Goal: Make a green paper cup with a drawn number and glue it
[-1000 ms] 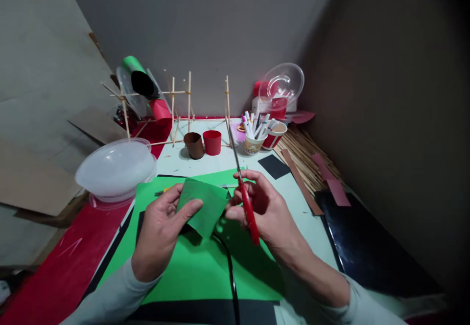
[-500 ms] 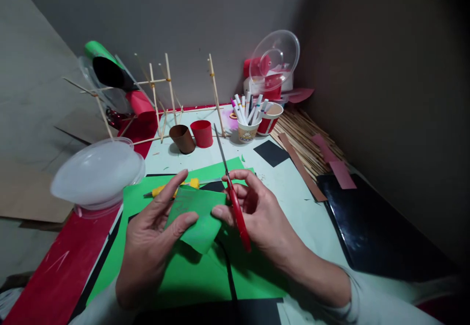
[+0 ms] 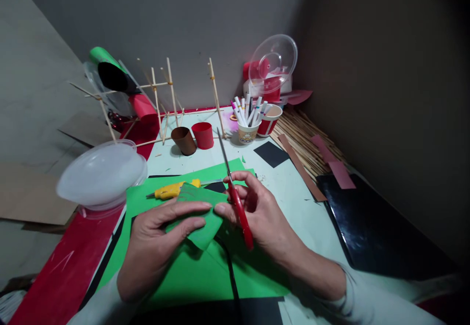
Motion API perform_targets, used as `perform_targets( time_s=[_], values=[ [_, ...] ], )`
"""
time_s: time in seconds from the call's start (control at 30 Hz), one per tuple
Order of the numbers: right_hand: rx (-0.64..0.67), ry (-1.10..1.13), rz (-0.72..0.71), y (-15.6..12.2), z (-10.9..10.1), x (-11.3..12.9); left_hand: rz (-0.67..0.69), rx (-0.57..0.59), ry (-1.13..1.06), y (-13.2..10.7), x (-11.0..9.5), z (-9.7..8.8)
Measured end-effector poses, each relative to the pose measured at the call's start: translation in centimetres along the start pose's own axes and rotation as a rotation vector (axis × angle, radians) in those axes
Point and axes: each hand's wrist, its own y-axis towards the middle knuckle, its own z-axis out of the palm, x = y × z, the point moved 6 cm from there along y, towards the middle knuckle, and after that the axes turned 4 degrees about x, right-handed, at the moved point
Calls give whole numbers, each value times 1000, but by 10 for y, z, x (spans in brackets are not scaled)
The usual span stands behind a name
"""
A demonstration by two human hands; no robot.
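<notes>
Between both hands a small piece of green paper [image 3: 203, 229] is held above larger green sheets [image 3: 198, 278]. My left hand [image 3: 161, 239] pinches its left side, thumb and fingers lying across the face of the piece. My right hand [image 3: 266, 212] grips its right edge between thumb and fingers. That same hand also carries scissors [image 3: 238, 205] with red handles, blades pointing away and up, apparently closed. Just behind the piece lies a yellow-handled glue gun or similar tool [image 3: 169, 190], with a dark tip and a cord running below the hands; its exact kind is unclear.
Brown [image 3: 184, 141] and red [image 3: 203, 136] paper tubes stand behind, near a stick frame [image 3: 171, 90]. A cup of markers [image 3: 248, 133] sits at the back. To the right lie wooden sticks [image 3: 303, 136] and a black folder [image 3: 367, 222]; plastic lids [image 3: 103, 173] are at left.
My left fingers have folded down over the green piece, the index finger now lying across its front. The right hand with the scissors has barely moved. The view has shifted slightly.
</notes>
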Motion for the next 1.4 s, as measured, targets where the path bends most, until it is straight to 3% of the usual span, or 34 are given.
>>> perform_targets(
  time_s=[0.23,0.4,0.6,0.87,1.2,1.4],
  values=[
    [69,-339,1,-8,-14,31,-11,-100,-91,5,15,-20],
    [183,-665,42,-21,-7,47,-14,-176,-112,2,21,-38],
    [173,-989,71,-28,-1,44,-3,-162,-133,4,17,-42],
    [205,-1053,2,-32,5,49,14,-93,-99,6,11,-36],
    [231,-1033,-11,-33,3,42,-90,-168,-148,1,11,-33],
    [243,-1030,-6,-34,2,40,-52,-98,-82,3,13,-35]
  ],
)
